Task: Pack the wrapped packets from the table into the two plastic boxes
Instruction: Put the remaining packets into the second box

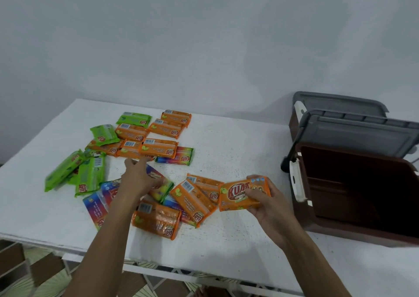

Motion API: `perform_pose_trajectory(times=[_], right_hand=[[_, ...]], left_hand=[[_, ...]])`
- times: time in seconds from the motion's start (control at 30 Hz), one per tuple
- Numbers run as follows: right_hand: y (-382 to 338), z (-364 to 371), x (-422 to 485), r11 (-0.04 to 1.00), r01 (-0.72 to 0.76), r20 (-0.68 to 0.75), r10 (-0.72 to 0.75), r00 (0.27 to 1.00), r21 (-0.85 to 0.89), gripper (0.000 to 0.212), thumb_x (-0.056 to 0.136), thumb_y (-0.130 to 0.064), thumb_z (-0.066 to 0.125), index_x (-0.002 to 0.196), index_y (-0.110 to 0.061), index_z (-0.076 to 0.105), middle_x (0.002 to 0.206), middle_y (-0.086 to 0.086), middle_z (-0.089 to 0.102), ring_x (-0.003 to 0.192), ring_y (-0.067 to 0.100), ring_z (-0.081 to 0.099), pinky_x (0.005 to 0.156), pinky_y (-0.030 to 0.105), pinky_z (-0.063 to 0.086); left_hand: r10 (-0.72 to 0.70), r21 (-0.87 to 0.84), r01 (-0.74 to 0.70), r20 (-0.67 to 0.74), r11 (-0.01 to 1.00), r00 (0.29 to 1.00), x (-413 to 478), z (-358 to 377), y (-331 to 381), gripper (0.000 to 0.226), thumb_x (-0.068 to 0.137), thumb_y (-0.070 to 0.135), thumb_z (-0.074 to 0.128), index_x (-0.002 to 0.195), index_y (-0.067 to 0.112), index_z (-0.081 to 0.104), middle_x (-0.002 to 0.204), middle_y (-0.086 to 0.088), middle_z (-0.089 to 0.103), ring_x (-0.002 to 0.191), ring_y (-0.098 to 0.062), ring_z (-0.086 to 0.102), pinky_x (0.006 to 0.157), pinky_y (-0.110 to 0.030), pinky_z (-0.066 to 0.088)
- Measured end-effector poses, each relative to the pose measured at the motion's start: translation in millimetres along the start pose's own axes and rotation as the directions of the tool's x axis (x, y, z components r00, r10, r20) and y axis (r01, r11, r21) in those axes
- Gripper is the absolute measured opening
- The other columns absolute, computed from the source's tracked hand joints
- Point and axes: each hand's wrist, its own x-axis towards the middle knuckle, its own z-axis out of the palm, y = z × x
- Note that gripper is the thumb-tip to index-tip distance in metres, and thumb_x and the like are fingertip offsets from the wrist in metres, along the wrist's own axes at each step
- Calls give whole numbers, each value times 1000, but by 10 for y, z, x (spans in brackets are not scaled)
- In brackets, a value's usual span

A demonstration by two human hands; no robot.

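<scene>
Wrapped packets lie scattered across the white table, all of them well to the left of the open box as we look down from the head camera. The open box, brown with its grey lid raised and a white latch on its side, stands at the table's right end, and we see no packet inside it. The second box, its grey lid down, stands just behind the open box, against the wall.

The right hand holds an orange packet face up just to the left of the open box, thumb pressed on the front and fingers curled behind it, the packet lifted clear of the table. The left hand reaches farther from the open box into the middle of the spread, where it closes on a multicoloured packet, thumb across its top; the fingers are blurred, though we see them bent over the wrapper.

Between that hand and the open box lie several orange packets, overlapping one another. Farthest from the open box we see the green packets, with more orange ones and another multicoloured one towards the wall. Tiled floor shows below the table's near edge.
</scene>
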Motion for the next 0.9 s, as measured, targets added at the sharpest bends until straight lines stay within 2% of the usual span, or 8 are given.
perform_pose_trajectory(times=[0.1, 0.23, 0.33, 0.43, 0.53, 0.63, 0.77, 0.9], right_hand=[[-34, -20, -30, 999, 14, -10, -15, 1000, -29, 37, 85, -4, 67, 121, -9, 59, 116, 18, 67, 102, 33, 70, 82, 39, 59], [-91, -17, -97, 990, 42, -51, -49, 997, -132, 34, 86, -7, 70, 117, -16, 63, 110, 11, 71, 95, 29, 73, 74, 45, 60], [-155, 4, -147, 986, 80, -49, -88, 995, -146, 34, 85, -6, 70, 117, -15, 62, 110, 11, 71, 94, 29, 73, 75, 44, 61], [-236, 21, -206, 984, 116, -24, -121, 992, -133, 33, 85, -5, 70, 116, -13, 62, 108, 10, 72, 93, 29, 73, 74, 43, 61], [-344, 17, -261, 980, 151, 3, -152, 988, -130, 32, 85, -5, 69, 115, -13, 62, 106, 8, 72, 93, 29, 73, 72, 41, 62], [-469, -49, -304, 976, 182, 0, -183, 983, -116, 33, 85, -6, 69, 116, -13, 62, 107, 9, 72, 94, 30, 73, 70, 39, 62], [-681, -222, -345, 973, 216, -8, -217, 976, -82, 38, 80, -10, 71, 117, -12, 61, 105, 9, 73, 95, 31, 73, 65, 34, 62], [-878, -489, -352, 969, 242, -41, -244, 969, -59, 40, 81, -10, 70, 119, -10, 60, 111, 14, 70, 98, 33, 72, 63, 34, 62]], left_hand=[[38, -63, -38, 1, 997, 999, 3, -62, 25, 76, 72, 31, 84, 137, 19, 47, 141, -16, 39, 121, -34, 49, 95, -44, 45], [126, -129, -135, -78, 982, 989, -73, -173, 78, 48, 81, 18, 75, 125, 20, 58, 127, -15, 60, 106, -31, 61, 77, -34, 48], [186, -166, -222, -210, 961, 960, -137, -233, 167, 38, 82, 20, 75, 117, 22, 59, 117, -11, 65, 97, -29, 63, 78, -39, 55], [143, -352, -237, -274, 906, 951, -204, -245, 273, 40, 81, 27, 76, 117, 25, 59, 108, -4, 62, 92, -22, 63, 72, -38, 57], [62, -659, -161, -171, 735, 983, -261, -187, 407, 35, 81, 24, 76, 114, 20, 64, 109, -8, 63, 89, -22, 66, 51, -26, 54], [73, -892, 43, 85, 450, 994, -379, -92, 610, 34, 83, 11, 69, 116, 9, 64, 107, -10, 66, 88, -21, 67, 55, -25, 58], [228, -928, 309, 353, 207, 907, -631, 32, 940, 28, 83, 9, 62, 110, 3, 63, 100, -13, 72, 79, -17, 72, 59, -27, 59], [337, -893, 449, 435, 40, 835, -881, 179, 1297, 29, 78, 9, 60, 106, 1, 63, 92, -14, 74, 74, -18, 73, 59, -28, 60]])
